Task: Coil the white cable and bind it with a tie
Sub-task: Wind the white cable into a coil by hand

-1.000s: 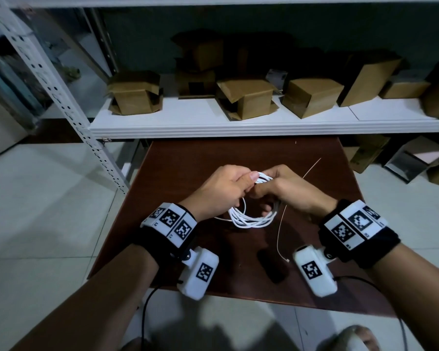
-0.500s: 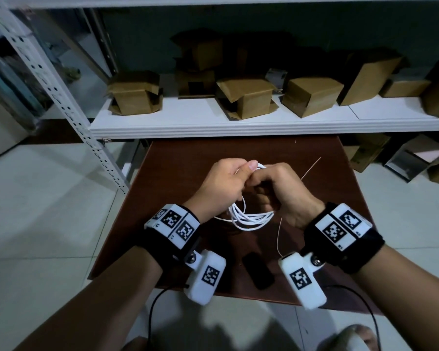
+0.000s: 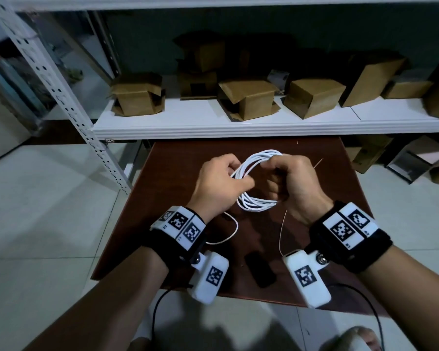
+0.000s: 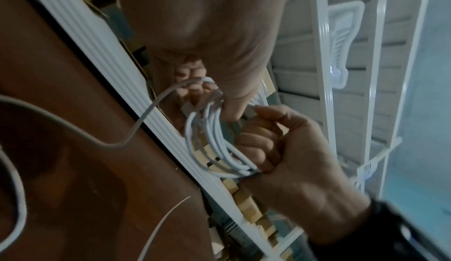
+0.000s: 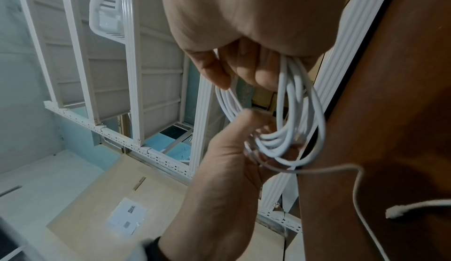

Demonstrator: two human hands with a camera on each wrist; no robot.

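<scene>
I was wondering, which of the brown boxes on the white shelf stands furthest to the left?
The box nearest the perforated upright stands apart at the shelf's left end, flaps open; all the others sit to its right.

both hands, left hand [image 3: 219, 184] and right hand [image 3: 295, 184], grip the coiled white cable [image 3: 255, 182] above the brown table [image 3: 162, 188], thin tie [image 3: 282, 231] dangling
</scene>
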